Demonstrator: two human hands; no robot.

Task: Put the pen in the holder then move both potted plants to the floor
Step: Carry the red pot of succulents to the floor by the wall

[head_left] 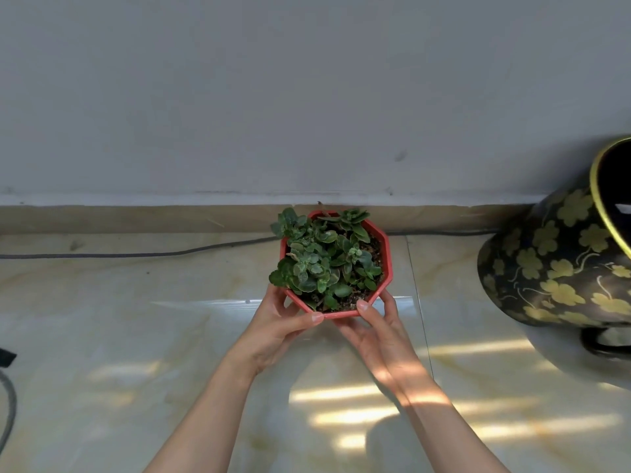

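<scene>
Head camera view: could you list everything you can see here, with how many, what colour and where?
potted plant: one, green leafy plant in a red eight-sided pot, centre, near the wall, held between both hands; whether it rests on the floor cannot be told
large vase: one, black with gold clover pattern and gold rim, right edge
cable: one, dark, running along the floor by the skirting, left to centre and on behind the pot
second cable: one, grey, far left edge, partly cut off
floor tiles: pale marbled cream, glossy, with sun patches
skirting board: one, tan, at the wall foot
wall: grey, upper half
left hand: one, bare, on the pot's near left side
right hand: one, bare, on the pot's near right side
</scene>
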